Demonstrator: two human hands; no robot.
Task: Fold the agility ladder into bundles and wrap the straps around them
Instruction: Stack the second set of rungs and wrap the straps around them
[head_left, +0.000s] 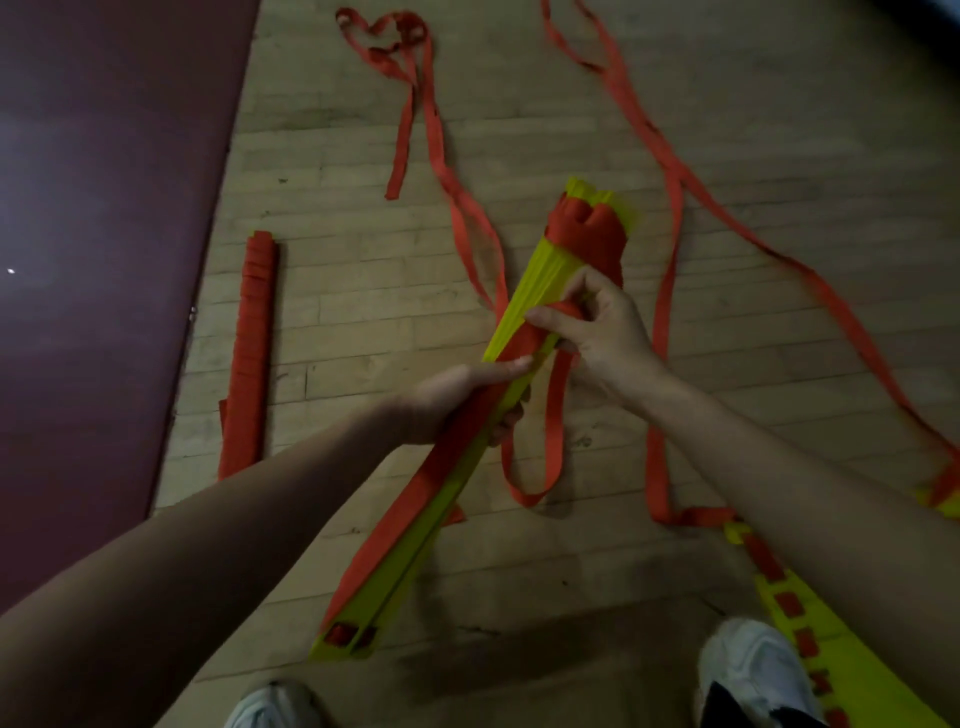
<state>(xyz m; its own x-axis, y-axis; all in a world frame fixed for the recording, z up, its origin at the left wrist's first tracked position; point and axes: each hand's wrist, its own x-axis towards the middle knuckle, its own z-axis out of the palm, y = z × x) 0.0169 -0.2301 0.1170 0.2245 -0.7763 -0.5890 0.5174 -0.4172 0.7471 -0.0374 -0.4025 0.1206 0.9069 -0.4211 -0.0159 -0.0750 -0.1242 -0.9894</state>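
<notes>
The left hand (457, 400) grips the bundle of flat yellow plastic ladder rungs (415, 545) at mid-length. Its long axis slants from the feet up and away rightward. Just beyond, the right hand (597, 327) pinches the orange webbing strap (556, 431) against it, better placed for winding.

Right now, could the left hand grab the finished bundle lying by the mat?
Probably not yet. The left hand is busy gripping the half-wrapped bundle. Nothing lies between it and the finished bundle on the floor, so once freed it could likely reach it.
</notes>
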